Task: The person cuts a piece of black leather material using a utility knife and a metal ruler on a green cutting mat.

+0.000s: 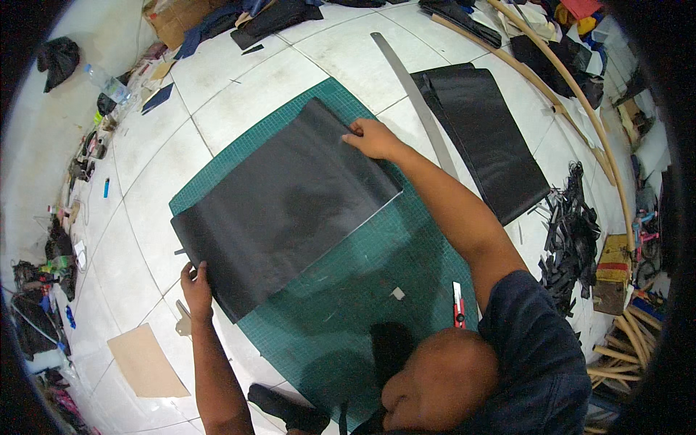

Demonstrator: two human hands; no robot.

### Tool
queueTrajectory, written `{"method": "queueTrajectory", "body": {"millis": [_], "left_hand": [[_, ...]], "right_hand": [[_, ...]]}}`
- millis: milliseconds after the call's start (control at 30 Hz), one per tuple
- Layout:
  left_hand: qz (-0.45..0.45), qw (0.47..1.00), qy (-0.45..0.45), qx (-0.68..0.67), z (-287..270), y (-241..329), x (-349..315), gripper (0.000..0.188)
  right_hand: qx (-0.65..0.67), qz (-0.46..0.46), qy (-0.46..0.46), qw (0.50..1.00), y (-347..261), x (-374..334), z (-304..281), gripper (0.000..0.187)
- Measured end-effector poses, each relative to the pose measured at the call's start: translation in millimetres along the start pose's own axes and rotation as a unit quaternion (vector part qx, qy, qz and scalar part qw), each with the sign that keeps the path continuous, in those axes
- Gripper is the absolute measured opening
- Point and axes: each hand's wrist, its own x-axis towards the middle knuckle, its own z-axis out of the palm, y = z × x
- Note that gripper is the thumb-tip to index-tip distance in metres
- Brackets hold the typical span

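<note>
A smooth black sheet of flexible material (283,196) lies over the upper part of a green gridded cutting mat (355,290). My left hand (197,290) pinches the sheet's left edge, near its lower corner. At the opposite side, my right hand (371,139) grips the right edge with bent fingers and thumb. The sheet's near edge runs slantwise across the mat. A red-handled utility knife (458,304) lies on the mat's right side, beside my right upper arm. A small pale scrap (396,293) rests mid-mat.
Right of the mat are a long metal ruler (413,90), a folded black sheet (486,130) and a heap of black strips (569,239). A tan card (148,361) lies on the tiles at left. Long curved canes (580,94) stretch along the right; a plastic bottle (107,84) is far left.
</note>
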Motion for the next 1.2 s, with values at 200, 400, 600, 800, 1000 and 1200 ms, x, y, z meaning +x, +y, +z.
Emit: {"method": "queueTrajectory", "body": {"millis": [200, 400, 600, 800, 1000, 1200], "left_hand": [[-0.09, 0.987, -0.09, -0.099, 18, -2, 4, 0.066], [-0.079, 0.997, -0.012, 0.012, 22, -23, 15, 0.056], [-0.079, 0.995, -0.053, -0.02, 8, -17, 18, 0.051], [-0.134, 0.976, -0.127, -0.112, 5, -7, 32, 0.054], [-0.19, 0.948, -0.15, -0.206, 16, 3, 32, 0.034], [-0.183, 0.955, -0.153, -0.175, 22, -9, 45, 0.042]], "right_hand": [[-0.005, 0.045, 0.056, 0.997, 5, -29, 25, 0.069], [-0.046, 0.067, 0.001, 0.997, -18, -32, 32, 0.07], [-0.059, 0.071, -0.018, 0.996, -28, -22, 21, 0.065], [0.216, 0.231, -0.166, 0.934, -28, -13, -10, 0.094], [0.101, 0.212, -0.157, 0.959, -26, 0, -2, 0.086], [0.068, 0.187, -0.108, 0.974, -6, 6, 10, 0.063]]}}
